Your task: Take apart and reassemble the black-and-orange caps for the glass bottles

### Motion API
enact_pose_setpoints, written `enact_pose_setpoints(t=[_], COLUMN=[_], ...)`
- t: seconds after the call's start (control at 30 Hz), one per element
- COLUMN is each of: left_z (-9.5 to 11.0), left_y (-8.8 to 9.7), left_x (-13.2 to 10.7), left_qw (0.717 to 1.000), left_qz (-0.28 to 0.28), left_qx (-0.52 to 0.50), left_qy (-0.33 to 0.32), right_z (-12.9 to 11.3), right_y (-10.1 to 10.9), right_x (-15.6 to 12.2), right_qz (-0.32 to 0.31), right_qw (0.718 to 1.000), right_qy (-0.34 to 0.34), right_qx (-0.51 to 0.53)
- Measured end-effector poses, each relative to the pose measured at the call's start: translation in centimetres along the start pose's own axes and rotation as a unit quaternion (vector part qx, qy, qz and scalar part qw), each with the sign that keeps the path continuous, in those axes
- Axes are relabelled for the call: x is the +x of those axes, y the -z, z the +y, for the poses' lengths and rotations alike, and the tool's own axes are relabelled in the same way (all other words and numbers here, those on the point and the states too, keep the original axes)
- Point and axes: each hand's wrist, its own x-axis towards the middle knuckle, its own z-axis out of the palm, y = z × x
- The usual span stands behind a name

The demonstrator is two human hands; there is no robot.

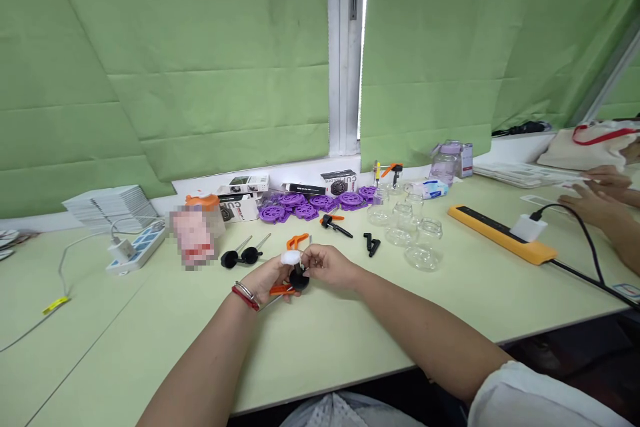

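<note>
Near the front middle of the table, my left hand point(270, 278) is closed around a black round lid-like part point(299, 280) with a metal rod. A white rounded piece point(291, 258) sits at its top and an orange handle piece point(281, 290) shows below the fingers. My right hand point(327, 267) pinches at the upper side of this same part; its fingertips hide the exact contact. Just beyond lie another orange handle point(297, 241) and two black round lids with rods point(241, 256). A black-and-orange assembled piece point(337, 225) and small black handles point(371, 244) lie farther right.
Several clear jars point(423, 255) stand to the right, beside an orange power strip point(500, 235) with a plugged-in charger. Purple parts point(310, 205) and boxes point(340, 181) line the back. A white power strip point(137, 253) is left. Another person's hands point(593, 203) rest at far right.
</note>
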Motion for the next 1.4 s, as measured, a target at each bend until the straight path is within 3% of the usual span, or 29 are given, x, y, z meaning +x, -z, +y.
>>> enact_pose_setpoints(t=[0.8,1.23,1.4], left_z=[0.1,0.3,0.3], left_y=[0.0,0.1,-0.1], left_x=[0.0,-0.5,-0.6], left_qw=[1.000,0.998,0.999], left_qz=[0.003,-0.046,-0.041], left_qx=[0.004,0.005,0.003], left_qy=[0.001,-0.029,-0.026], right_z=[0.8,-0.6,-0.8], right_y=[0.1,-0.5,-0.5], right_x=[0.2,-0.1,-0.1], right_qz=[0.005,0.024,0.022], right_qw=[1.000,0.999,0.999], right_qy=[0.011,0.008,0.008], right_qx=[-0.003,0.033,0.032])
